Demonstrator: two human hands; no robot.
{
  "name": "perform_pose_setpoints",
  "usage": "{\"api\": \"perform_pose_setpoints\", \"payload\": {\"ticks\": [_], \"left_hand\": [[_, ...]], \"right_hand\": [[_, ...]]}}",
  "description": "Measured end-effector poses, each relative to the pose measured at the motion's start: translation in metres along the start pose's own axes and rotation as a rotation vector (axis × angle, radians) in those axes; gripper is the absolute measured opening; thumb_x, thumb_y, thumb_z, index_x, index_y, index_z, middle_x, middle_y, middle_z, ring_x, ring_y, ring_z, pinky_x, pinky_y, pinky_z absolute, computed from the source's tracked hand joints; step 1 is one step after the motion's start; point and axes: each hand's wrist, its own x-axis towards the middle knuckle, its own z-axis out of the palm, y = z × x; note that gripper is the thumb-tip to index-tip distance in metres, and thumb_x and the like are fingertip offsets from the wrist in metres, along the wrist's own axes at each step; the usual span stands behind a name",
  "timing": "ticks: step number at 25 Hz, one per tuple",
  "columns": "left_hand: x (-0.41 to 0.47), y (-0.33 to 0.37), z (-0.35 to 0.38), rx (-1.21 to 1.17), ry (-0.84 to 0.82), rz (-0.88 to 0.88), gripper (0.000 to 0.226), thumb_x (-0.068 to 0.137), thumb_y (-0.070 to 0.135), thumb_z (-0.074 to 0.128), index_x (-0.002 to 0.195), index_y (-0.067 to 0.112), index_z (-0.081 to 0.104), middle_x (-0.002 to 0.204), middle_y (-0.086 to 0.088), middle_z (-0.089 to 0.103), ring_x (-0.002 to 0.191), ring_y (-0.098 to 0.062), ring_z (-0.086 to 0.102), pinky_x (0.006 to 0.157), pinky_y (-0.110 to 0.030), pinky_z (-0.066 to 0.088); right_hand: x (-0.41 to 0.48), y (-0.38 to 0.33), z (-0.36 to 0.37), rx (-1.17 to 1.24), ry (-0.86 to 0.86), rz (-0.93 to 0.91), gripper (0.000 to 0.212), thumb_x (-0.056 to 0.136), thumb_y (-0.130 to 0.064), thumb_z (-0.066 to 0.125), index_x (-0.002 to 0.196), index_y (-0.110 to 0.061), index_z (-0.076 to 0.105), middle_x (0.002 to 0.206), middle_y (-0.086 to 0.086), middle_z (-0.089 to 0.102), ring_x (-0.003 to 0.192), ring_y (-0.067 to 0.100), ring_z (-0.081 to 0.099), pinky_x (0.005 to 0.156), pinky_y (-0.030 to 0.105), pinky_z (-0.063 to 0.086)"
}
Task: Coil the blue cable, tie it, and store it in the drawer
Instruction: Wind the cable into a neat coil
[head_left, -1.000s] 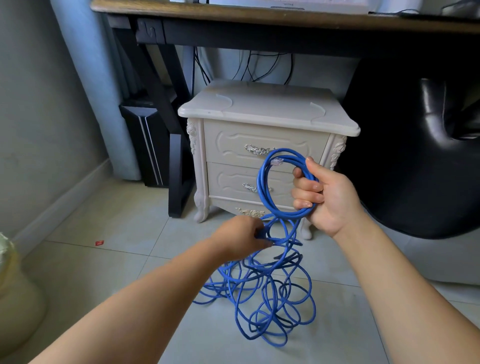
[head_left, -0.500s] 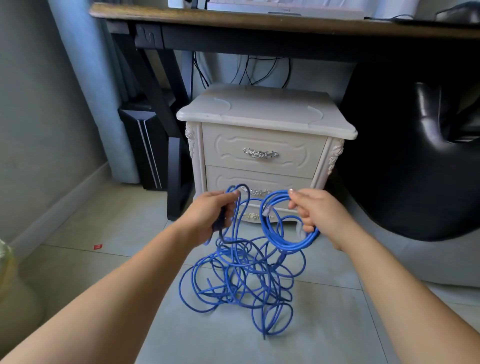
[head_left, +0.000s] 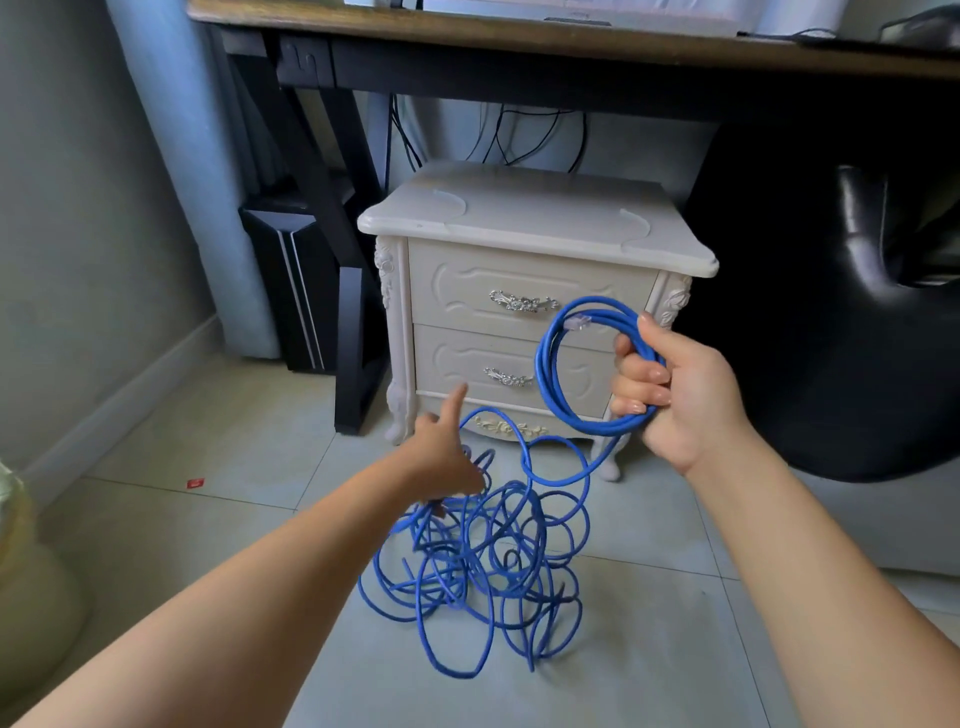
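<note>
The blue cable lies mostly as a loose tangle (head_left: 493, 561) on the tiled floor in front of a white nightstand (head_left: 519, 223). My right hand (head_left: 675, 395) grips a small coil (head_left: 550, 364) of it, held upright before the two shut drawers, upper drawer (head_left: 467, 291) and lower drawer (head_left: 457, 358). A clear plug (head_left: 579, 322) shows at the coil's top. From the coil a strand drops to the tangle. My left hand (head_left: 441, 457) is low over the tangle with its thumb stuck out upward. Its fingers curl down round a bunch of strands and are partly hidden.
A dark desk (head_left: 519, 31) spans above the nightstand, with black wires hanging behind. Left of the nightstand are a desk leg (head_left: 358, 364) and a black computer case (head_left: 291, 291). A black chair (head_left: 857, 312) fills the right. A pale bag (head_left: 21, 571) sits at the far left.
My right hand rose and moved right with the coil, which now stands in front of the drawers. My left hand dropped from beside it down to the tangle.
</note>
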Motion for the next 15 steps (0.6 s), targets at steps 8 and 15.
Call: {"api": "perform_pose_setpoints", "payload": {"ticks": [8, 15], "left_hand": [[0.007, 0.019, 0.026, 0.544, 0.240, 0.572, 0.030, 0.080, 0.034, 0.066, 0.106, 0.025, 0.057, 0.128, -0.001, 0.052, 0.125, -0.023, 0.041, 0.091, -0.029, 0.033], [0.013, 0.009, -0.012, -0.147, 0.030, 0.154, 0.027, 0.087, 0.021, 0.064, 0.063, 0.017, 0.054, 0.059, 0.002, 0.045, 0.054, -0.016, 0.040, 0.048, -0.022, 0.030]], "right_hand": [[-0.007, -0.010, 0.007, 0.005, -0.105, -0.003, 0.034, 0.098, -0.034, 0.043, 0.073, -0.012, 0.051, 0.041, -0.011, 0.024, 0.032, 0.003, 0.020, 0.037, 0.018, 0.023], [0.001, 0.009, -0.013, -0.479, 0.125, -0.164, 0.033, 0.101, -0.025, 0.046, 0.073, -0.008, 0.049, 0.043, -0.009, 0.025, 0.035, 0.005, 0.019, 0.042, 0.022, 0.021]]}}
